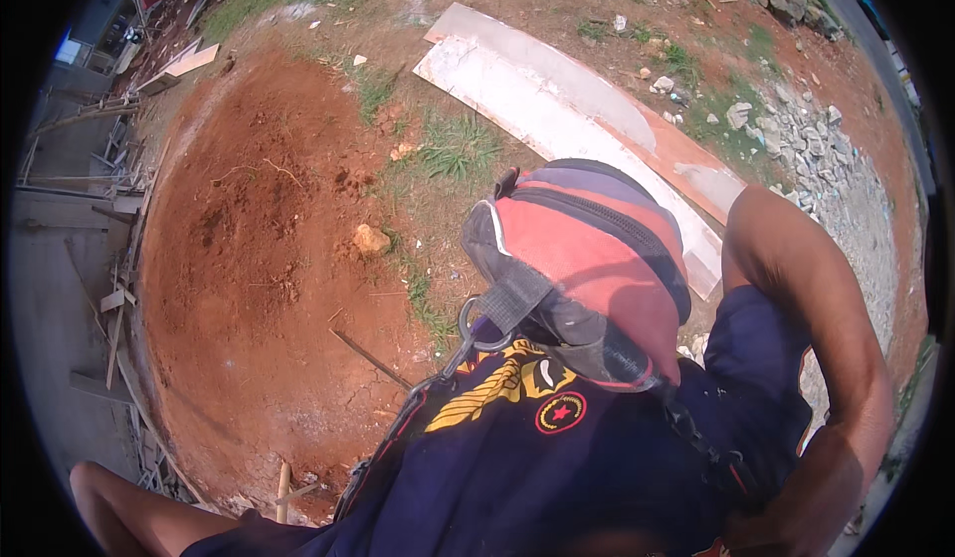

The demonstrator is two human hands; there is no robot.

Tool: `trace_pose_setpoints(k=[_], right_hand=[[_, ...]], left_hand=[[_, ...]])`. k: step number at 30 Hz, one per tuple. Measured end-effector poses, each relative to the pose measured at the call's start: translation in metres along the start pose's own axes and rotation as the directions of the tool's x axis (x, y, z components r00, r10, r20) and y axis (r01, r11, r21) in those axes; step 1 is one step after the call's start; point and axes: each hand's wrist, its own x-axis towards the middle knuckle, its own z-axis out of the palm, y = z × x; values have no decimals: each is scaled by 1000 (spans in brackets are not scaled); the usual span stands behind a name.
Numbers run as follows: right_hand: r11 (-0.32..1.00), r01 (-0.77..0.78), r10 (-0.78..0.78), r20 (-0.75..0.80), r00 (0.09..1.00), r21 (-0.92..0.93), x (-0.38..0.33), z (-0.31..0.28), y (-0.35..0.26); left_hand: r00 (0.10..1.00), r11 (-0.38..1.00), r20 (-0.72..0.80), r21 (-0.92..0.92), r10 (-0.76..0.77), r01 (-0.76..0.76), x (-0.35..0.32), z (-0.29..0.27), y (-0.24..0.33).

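Note:
My right arm (846, 328) comes up along the right side and bends sharply at its far end. Past the bend it is hidden, and no fingers of my right hand show. Only part of my left arm (139, 512) is in the lower left corner; my left hand is out of the picture. A red and dark grey zipped bag (607, 259) hangs against my front, beside the right arm. Its strap (413, 413) is clipped to a metal ring (482, 323). Below it is my dark blue shirt (587, 477) with yellow and red emblems.
Long pale boards (527, 99) lie on the ground ahead. Grey rubble (816, 149) spreads at the right. Bare reddish soil (259, 259) with a loose stone (371, 240) is at left. Planks (179, 68) and a grey concrete structure (60, 278) line the left edge.

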Motion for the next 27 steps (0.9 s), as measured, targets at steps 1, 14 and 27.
trace_pose_setpoints(k=[1,14,27], right_hand=[[1000,-7,7,-6,1000,23,-14,-16,35],[906,263,-311,99,945,333,-17,-282,584],[922,262,-323,192,927,285,203,-414,1107]], left_hand=[[999,999,-39,28,-18,19,-30,2,-28],[-416,-747,634,-630,-652,211,-414,280,-301],[-554,-630,531,-777,-641,-16,-840,327,-634]])
